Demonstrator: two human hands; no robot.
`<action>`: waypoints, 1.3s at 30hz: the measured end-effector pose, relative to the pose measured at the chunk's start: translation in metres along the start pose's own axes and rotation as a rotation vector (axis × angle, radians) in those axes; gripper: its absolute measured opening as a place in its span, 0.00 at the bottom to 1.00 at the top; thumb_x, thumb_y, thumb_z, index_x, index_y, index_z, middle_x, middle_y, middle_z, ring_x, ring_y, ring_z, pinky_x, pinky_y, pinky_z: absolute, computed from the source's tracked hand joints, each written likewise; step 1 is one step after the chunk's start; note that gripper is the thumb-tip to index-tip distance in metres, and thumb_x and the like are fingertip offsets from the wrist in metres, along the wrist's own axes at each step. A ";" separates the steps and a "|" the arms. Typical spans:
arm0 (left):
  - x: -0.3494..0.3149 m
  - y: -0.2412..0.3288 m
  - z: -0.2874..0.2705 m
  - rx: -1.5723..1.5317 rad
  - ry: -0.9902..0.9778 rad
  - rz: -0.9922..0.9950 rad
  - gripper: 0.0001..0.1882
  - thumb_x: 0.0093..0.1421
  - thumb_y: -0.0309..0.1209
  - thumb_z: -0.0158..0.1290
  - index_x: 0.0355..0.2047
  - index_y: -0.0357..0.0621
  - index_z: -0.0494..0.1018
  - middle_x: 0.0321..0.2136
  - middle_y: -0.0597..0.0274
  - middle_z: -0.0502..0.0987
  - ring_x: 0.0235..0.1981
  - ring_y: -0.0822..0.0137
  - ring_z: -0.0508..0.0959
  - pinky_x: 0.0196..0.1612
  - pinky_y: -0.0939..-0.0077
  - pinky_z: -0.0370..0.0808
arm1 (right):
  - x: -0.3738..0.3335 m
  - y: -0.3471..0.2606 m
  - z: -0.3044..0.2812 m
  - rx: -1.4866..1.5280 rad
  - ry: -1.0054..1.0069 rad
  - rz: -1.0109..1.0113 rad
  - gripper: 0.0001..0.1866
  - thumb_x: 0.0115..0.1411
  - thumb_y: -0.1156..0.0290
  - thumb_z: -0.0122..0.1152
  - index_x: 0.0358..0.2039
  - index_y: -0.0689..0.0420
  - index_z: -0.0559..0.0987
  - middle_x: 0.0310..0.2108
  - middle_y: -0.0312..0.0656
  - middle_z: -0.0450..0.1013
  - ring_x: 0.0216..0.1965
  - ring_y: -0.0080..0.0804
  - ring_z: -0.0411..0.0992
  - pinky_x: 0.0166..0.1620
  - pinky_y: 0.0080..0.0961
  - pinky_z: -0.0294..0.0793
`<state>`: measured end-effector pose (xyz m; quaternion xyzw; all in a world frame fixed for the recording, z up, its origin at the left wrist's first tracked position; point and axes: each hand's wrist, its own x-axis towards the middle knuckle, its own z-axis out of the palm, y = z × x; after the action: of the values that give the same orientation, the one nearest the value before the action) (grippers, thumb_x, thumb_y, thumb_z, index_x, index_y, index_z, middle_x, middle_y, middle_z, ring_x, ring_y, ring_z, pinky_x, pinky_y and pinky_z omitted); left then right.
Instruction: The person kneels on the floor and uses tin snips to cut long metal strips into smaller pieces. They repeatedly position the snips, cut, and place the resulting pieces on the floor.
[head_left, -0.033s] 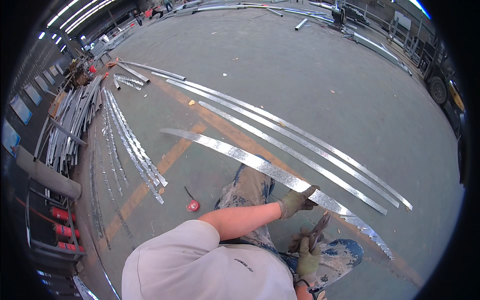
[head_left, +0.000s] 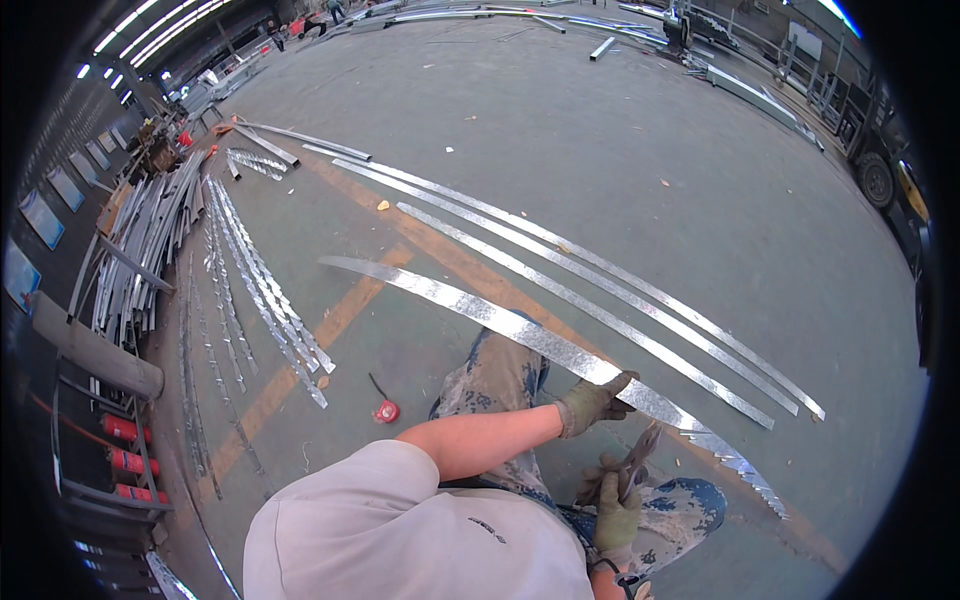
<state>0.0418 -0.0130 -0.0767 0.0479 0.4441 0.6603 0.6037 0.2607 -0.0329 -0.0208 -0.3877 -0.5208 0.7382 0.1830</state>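
My left hand (head_left: pixel 592 400), in a work glove, grips a long galvanized metal strip (head_left: pixel 450 300) that lies slantwise across my paint-stained trousers (head_left: pixel 495 375). The strip's right end (head_left: pixel 745 468) has a notched, saw-toothed edge. My right hand (head_left: pixel 618 515), also gloved, holds a pair of tin snips (head_left: pixel 640 458) close to my knee. The snips point up toward the strip, just right of my left hand. I am sitting low on the concrete floor.
Three more long flat strips (head_left: pixel 600 275) lie beyond on the floor. Several notched strips (head_left: pixel 265 300) are spread at the left beside a heap of metal profiles (head_left: pixel 140 240). A red tape measure (head_left: pixel 386 411) lies near my leg. A vehicle wheel (head_left: pixel 880 175) shows far right.
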 end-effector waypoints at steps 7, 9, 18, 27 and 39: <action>-0.005 0.004 -0.001 0.041 -0.021 -0.033 0.26 0.75 0.49 0.49 0.67 0.52 0.69 0.55 0.62 0.77 0.52 0.63 0.79 0.57 0.66 0.77 | -0.004 -0.005 0.004 0.115 -0.007 0.096 0.17 0.75 0.61 0.53 0.54 0.60 0.79 0.35 0.41 0.80 0.31 0.29 0.78 0.35 0.29 0.79; -0.005 0.004 0.000 0.047 -0.013 -0.043 0.26 0.74 0.49 0.49 0.67 0.54 0.70 0.55 0.62 0.77 0.52 0.64 0.79 0.57 0.67 0.77 | -0.006 -0.008 0.004 0.093 -0.002 0.016 0.17 0.75 0.61 0.54 0.53 0.60 0.79 0.34 0.41 0.80 0.30 0.29 0.78 0.34 0.28 0.78; -0.004 0.003 0.000 0.069 -0.015 -0.047 0.25 0.74 0.50 0.50 0.67 0.58 0.71 0.52 0.59 0.79 0.51 0.64 0.80 0.58 0.69 0.77 | 0.000 -0.005 0.001 0.158 0.043 0.128 0.19 0.74 0.58 0.56 0.53 0.60 0.81 0.28 0.39 0.79 0.25 0.28 0.76 0.28 0.25 0.76; -0.007 0.004 0.003 0.099 0.002 -0.017 0.27 0.74 0.52 0.48 0.68 0.58 0.69 0.52 0.54 0.79 0.52 0.62 0.80 0.58 0.69 0.78 | 0.002 0.006 -0.007 0.045 0.011 0.073 0.17 0.74 0.60 0.57 0.52 0.60 0.81 0.29 0.40 0.80 0.24 0.26 0.75 0.28 0.24 0.74; -0.013 0.011 0.008 0.112 -0.019 0.003 0.29 0.74 0.52 0.49 0.69 0.54 0.68 0.55 0.56 0.77 0.53 0.63 0.79 0.58 0.68 0.78 | 0.003 -0.001 -0.005 0.175 0.016 0.132 0.20 0.74 0.55 0.55 0.52 0.60 0.80 0.26 0.40 0.79 0.22 0.28 0.75 0.26 0.25 0.74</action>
<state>0.0416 -0.0183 -0.0585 0.0886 0.4745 0.6350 0.6031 0.2621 -0.0274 -0.0216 -0.4093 -0.4264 0.7882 0.1713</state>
